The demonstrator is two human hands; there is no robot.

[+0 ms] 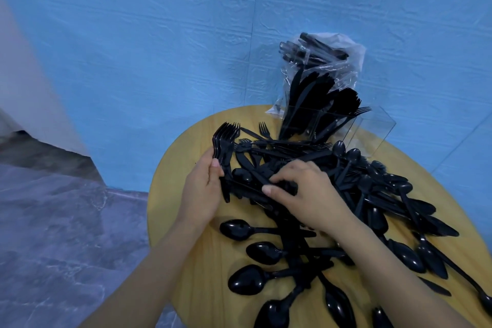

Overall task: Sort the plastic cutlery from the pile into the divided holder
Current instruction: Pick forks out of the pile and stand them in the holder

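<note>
A pile of black plastic cutlery [354, 189] covers the round wooden table [186, 261]: forks, knives and spoons lie mixed together. My left hand [201, 189] grips a stacked bunch of black forks [225, 138], tines pointing up and away. My right hand [300, 192] reaches into the pile, its fingers curled round a black piece there; which kind it is I cannot tell. The clear divided holder [372, 128] stands at the table's far edge, with knives and forks upright in its left compartments. Its right compartment looks empty.
A clear plastic bag [343, 61] holding more black cutlery leans against the blue wall [159, 34] behind the holder. Several loose spoons [239, 229] lie at the table's near side. Grey marble floor [53, 234] lies to the left, below the table edge.
</note>
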